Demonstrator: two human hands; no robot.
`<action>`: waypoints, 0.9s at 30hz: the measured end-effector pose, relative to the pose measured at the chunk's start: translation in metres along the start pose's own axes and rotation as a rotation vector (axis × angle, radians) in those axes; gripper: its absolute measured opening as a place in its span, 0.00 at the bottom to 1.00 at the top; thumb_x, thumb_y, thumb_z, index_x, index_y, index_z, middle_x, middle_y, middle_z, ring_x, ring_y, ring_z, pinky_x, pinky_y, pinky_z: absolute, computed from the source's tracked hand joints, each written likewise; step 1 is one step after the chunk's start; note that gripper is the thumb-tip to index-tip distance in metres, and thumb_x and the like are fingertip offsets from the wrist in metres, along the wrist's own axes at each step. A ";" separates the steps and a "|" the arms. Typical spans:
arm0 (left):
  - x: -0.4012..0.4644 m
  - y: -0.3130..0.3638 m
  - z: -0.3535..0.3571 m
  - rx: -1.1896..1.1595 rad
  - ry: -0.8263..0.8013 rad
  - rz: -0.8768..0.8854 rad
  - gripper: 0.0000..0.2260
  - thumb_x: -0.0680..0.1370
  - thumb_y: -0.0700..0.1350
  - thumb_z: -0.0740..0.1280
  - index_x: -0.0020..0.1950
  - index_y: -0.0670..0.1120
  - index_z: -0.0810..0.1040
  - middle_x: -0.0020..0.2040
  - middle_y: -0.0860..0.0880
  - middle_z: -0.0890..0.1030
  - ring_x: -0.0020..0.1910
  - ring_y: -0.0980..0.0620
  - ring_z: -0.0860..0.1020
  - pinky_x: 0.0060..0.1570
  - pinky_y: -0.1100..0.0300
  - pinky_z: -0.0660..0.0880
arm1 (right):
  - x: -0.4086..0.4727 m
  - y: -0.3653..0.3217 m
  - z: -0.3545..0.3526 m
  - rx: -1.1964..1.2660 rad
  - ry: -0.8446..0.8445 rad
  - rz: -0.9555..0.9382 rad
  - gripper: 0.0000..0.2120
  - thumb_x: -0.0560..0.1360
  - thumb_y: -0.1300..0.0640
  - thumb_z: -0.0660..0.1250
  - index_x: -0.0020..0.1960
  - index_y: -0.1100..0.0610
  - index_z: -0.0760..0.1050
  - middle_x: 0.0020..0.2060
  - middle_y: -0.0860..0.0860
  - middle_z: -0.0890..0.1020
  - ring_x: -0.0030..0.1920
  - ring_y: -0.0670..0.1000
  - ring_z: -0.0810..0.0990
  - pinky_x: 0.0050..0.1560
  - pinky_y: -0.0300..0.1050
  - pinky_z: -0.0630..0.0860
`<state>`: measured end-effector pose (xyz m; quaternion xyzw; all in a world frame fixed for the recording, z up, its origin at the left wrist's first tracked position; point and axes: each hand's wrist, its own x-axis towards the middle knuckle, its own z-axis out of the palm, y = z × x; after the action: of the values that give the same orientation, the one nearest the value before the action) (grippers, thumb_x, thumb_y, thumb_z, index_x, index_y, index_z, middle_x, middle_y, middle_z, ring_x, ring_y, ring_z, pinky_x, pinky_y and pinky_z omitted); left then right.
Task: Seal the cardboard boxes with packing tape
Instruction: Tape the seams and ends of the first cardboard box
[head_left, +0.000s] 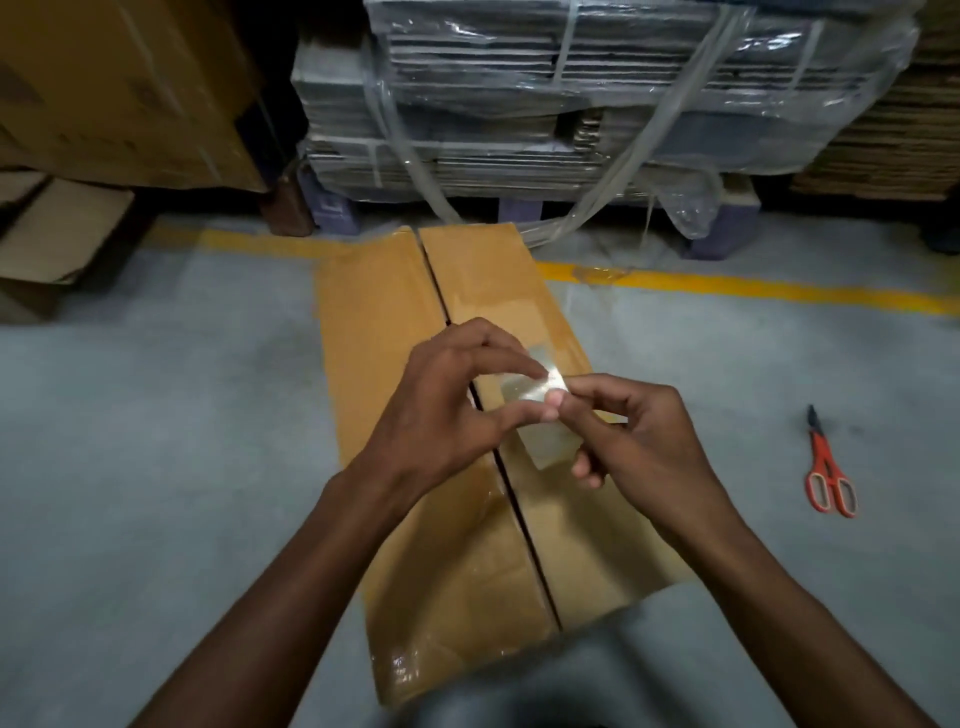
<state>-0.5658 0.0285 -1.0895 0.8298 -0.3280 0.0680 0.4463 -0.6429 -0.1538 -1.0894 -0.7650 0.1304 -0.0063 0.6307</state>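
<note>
A brown cardboard box (379, 322) lies on the grey floor before me, its two top flaps meeting along a dark open seam that runs from far to near. Both hands hover above the middle of the box. My left hand (447, 400) and my right hand (639, 436) pinch a short strip of clear packing tape (535, 395) between thumbs and fingertips, just right of the seam. Glossy clear tape shows on the near left corner of the box (410, 670).
Orange-handled scissors (828, 467) lie on the floor to the right. A plastic-wrapped pallet of flat cartons (597, 104) stands behind the box, past a yellow floor line (753, 291). Large brown cartons (114, 88) fill the far left.
</note>
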 end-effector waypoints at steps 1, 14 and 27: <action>-0.003 -0.001 -0.001 -0.004 -0.011 -0.008 0.14 0.70 0.53 0.80 0.52 0.49 0.88 0.49 0.55 0.84 0.49 0.58 0.81 0.47 0.56 0.78 | -0.002 0.000 0.003 0.002 0.005 0.009 0.13 0.77 0.52 0.73 0.59 0.57 0.84 0.46 0.52 0.86 0.26 0.51 0.79 0.27 0.43 0.75; -0.026 -0.013 0.000 0.199 -0.096 0.076 0.06 0.81 0.40 0.67 0.54 0.44 0.83 0.47 0.50 0.80 0.44 0.53 0.77 0.46 0.58 0.74 | -0.024 0.004 0.016 0.080 -0.127 0.107 0.10 0.76 0.53 0.74 0.57 0.51 0.85 0.39 0.52 0.84 0.33 0.45 0.78 0.33 0.37 0.73; -0.041 -0.058 -0.004 0.031 0.158 -0.354 0.11 0.87 0.48 0.54 0.51 0.45 0.70 0.40 0.55 0.74 0.36 0.60 0.70 0.33 0.70 0.64 | -0.100 0.084 0.125 -0.927 0.111 -0.006 0.68 0.54 0.14 0.59 0.83 0.55 0.55 0.76 0.64 0.65 0.75 0.68 0.64 0.70 0.74 0.60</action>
<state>-0.5614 0.0742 -1.1439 0.8734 -0.1399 0.0583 0.4628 -0.7342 -0.0270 -1.1811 -0.9650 0.1505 0.0099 0.2144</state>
